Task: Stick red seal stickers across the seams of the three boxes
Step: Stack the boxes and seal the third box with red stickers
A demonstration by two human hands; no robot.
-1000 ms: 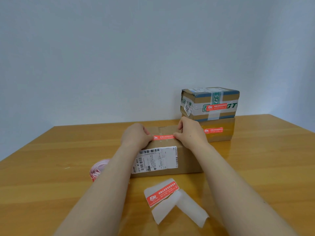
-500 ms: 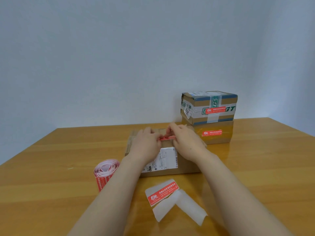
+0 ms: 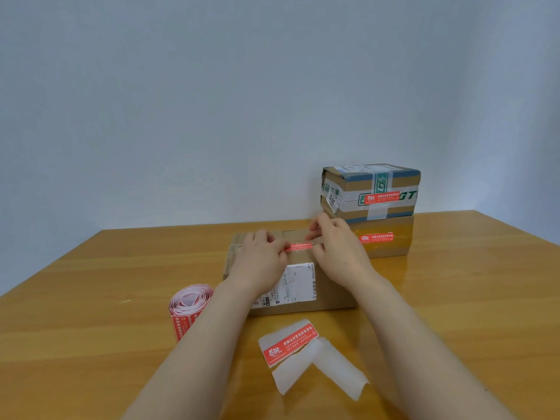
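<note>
A: Where is the red seal sticker [image 3: 298, 246] lying?

B: On top of the near box [image 3: 303, 268], in the middle of the bench [image 3: 91, 298]. The left hand [image 3: 260, 262] and the right hand [image 3: 336, 250] are pressing its two ends with fingers together.

A: And the others?

B: The two stacked boxes [image 3: 378, 213] are standing far right, each wearing a sticker.
</note>
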